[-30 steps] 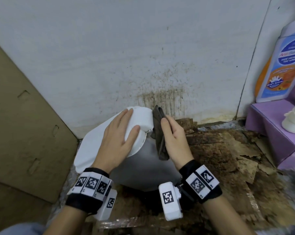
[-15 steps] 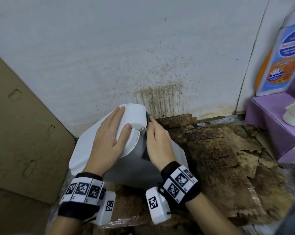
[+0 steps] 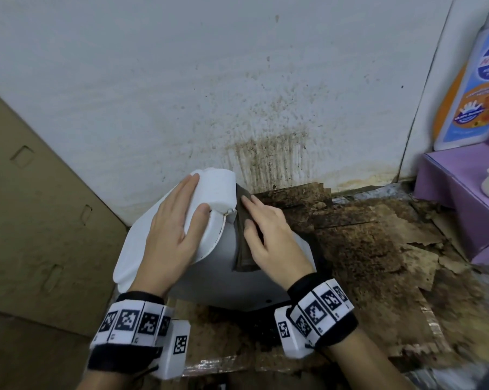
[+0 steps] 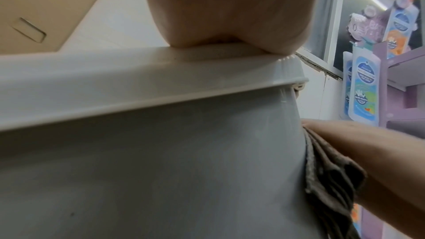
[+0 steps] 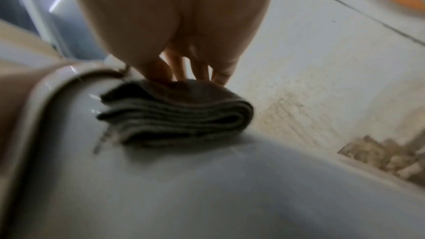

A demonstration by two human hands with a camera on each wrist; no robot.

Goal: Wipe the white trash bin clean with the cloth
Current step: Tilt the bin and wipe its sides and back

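The white trash bin (image 3: 209,280) leans tilted toward the wall, its lid (image 3: 218,187) facing up and left. My left hand (image 3: 178,220) rests flat on the lid with straight fingers and the thumb spread. My right hand (image 3: 265,229) presses a folded dark brown cloth (image 3: 244,254) against the bin's side just below the lid's rim. In the right wrist view the fingers (image 5: 197,72) push down on the folded cloth (image 5: 174,115), which lies on the bin's wall (image 5: 184,188). The left wrist view shows the cloth (image 4: 328,179) between the bin (image 4: 161,170) and my right hand (image 4: 379,161).
A stained white wall (image 3: 265,153) stands right behind the bin. Brown cardboard (image 3: 40,220) leans at the left. The floor (image 3: 364,249) is dirty, with torn brown sheets. A purple shelf (image 3: 462,198) with a soap bottle (image 3: 473,88) stands at the right.
My right hand slid up to the lid's hinge, hiding the cloth, then back down the bin's side, so the cloth shows again. The left hand stayed on the lid.
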